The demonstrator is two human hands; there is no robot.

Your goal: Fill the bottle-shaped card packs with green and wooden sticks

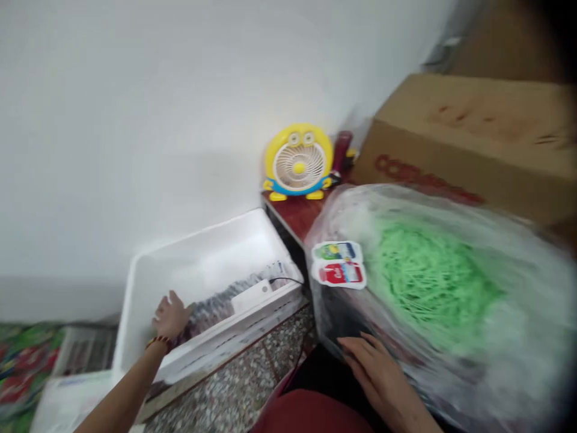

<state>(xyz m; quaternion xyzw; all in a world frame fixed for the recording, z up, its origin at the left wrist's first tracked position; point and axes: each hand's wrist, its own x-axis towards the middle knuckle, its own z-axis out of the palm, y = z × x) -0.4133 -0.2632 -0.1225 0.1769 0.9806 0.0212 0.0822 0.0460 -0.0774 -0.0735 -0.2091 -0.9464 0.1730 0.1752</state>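
Observation:
My left hand (171,316), with a beaded bracelet at the wrist, reaches into a white foam box (155,257). Its fingers are apart, and nothing shows in them. Beside it, a blurred row of small packets (219,302) runs along the box's front side. My right hand (375,364) rests with fingers stretched out at the near edge of a clear plastic bag (360,207). Inside that bag lies a tangle of light green strands (428,270). On the bag's left part sits a sticker-like card (339,265) with bottle pictures.
A white rectangular device (252,296) with a black cable lies on the box's front rim. Behind stands a yellow and blue toy-shaped fan (299,162) on a reddish-brown surface (295,213). A large cardboard box (451,144) stands at the right. Speckled floor (252,376) shows below.

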